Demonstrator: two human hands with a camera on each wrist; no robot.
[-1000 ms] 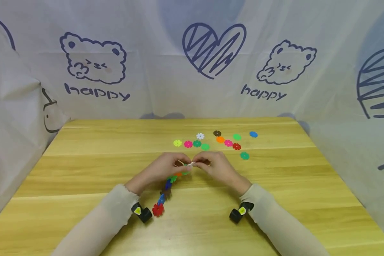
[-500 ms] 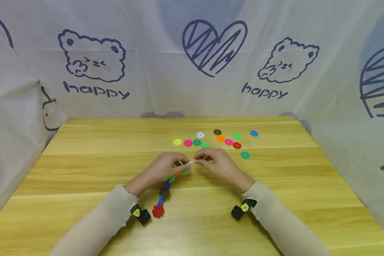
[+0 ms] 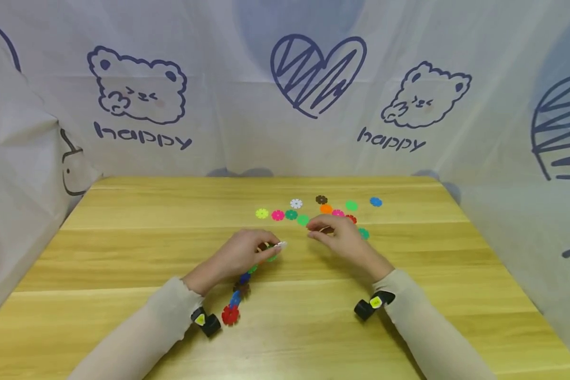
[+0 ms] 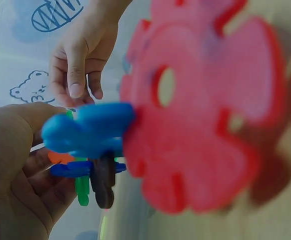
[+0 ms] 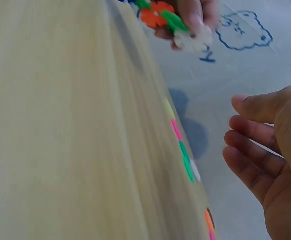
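Note:
My left hand [image 3: 244,253] pinches the white end disc [image 5: 194,39] of a chain of notched plastic discs slotted together. From the white disc the chain runs back through green, an orange disc [image 5: 157,14], green, dark blue, a brown disc [image 4: 103,185] and a blue disc [image 4: 88,127] to a red disc [image 4: 200,110] near the left wrist. To the right, apart from the chain, my right hand [image 3: 344,240] hangs above the table with nothing between its loosely bent fingers. It is nearest to a light green loose disc [image 3: 303,220].
Several loose discs lie across the back of the wooden table [image 3: 147,211], among them a yellow disc [image 3: 262,213], a white one, a brown one [image 3: 321,199] and a blue one [image 3: 376,201]. The right hand partly covers a few. A printed cloth [image 3: 237,105] hangs behind.
My right hand has let go of the white disc and moved right, toward the loose discs. The left hand still holds the chain, whose red end has shifted slightly left.

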